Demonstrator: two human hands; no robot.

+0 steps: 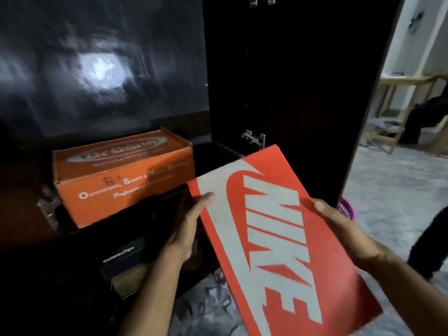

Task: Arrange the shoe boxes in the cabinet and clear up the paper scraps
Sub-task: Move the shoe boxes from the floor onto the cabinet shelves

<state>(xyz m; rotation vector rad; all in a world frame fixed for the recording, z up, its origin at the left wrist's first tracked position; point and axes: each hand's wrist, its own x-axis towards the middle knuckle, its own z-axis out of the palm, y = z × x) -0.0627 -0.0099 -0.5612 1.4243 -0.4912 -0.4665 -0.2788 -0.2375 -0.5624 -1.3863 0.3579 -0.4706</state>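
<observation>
I hold a red Nike shoe box [278,238] with a large white logo on its lid, tilted, in front of the dark cabinet [278,81]. My left hand [189,226] grips its left edge with the thumb on the lid. My right hand [344,229] grips the right edge, thumb on top. An orange shoe box [121,175] with white lettering sits on a cabinet shelf to the left. A dark blue box [123,258] lies on the level below it. Crumpled paper scraps [208,301] lie on the floor under the red box.
The open cabinet door [303,93] stands behind the red box, with a hinge [253,138] near its corner. A pink basket [346,209] sits on the pale floor [392,195] at right. A wooden frame [392,112] and a person's dark-clothed leg [429,241] are at far right.
</observation>
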